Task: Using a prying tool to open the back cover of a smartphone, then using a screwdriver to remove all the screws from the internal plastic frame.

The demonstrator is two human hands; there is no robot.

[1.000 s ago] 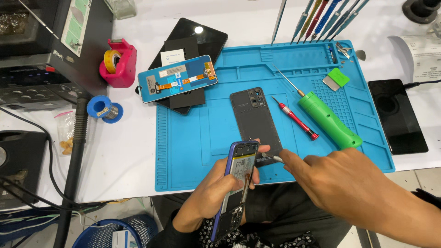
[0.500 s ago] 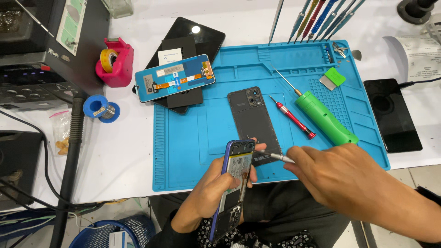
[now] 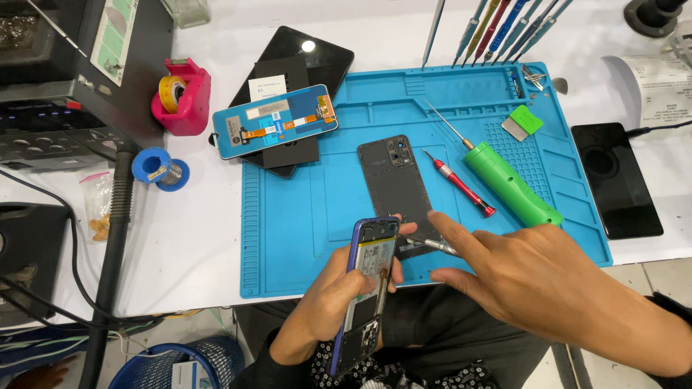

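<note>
Purple-edged opened phone (image 3: pixel 366 288) sits upright-ish in the left hand (image 3: pixel 328 302), back off, yellow-labelled battery and boards exposed, held over the near edge of the blue mat (image 3: pixel 288 216). Left hand is wrapped around the frame, thumb across the lower part.

Right hand (image 3: pixel 533 277) pinches a thin metal tool (image 3: pixel 425 244), looks like tweezers but the tip is too small to be sure. Index finger is stretched forward, the rest of the fingers are curled. The tool tip is at the phone's upper right edge, just beside the battery.

The dark back cover (image 3: pixel 396 187) lies flat on the mat just behind the phone. Red screwdriver (image 3: pixel 461 186) and green electric screwdriver (image 3: pixel 508 184) are to its right, near each other. A spare screen panel (image 3: pixel 274 130) with an orange flex rests on a black box at the mat's left corner. Farther out: pink tape dispenser (image 3: pixel 180 97), blue solder spool (image 3: pixel 160 168), another black phone (image 3: pixel 616 180) right of the mat.

Risks from here:
- Metal tip next to the battery: a slip could nick or short it.
- Phone is held in the air over the lap, not on the mat, so any loose screw or part probably drops to the floor.
- One-hand grip on a bare frame: prying pressure could twist it or tear a flex.
</note>
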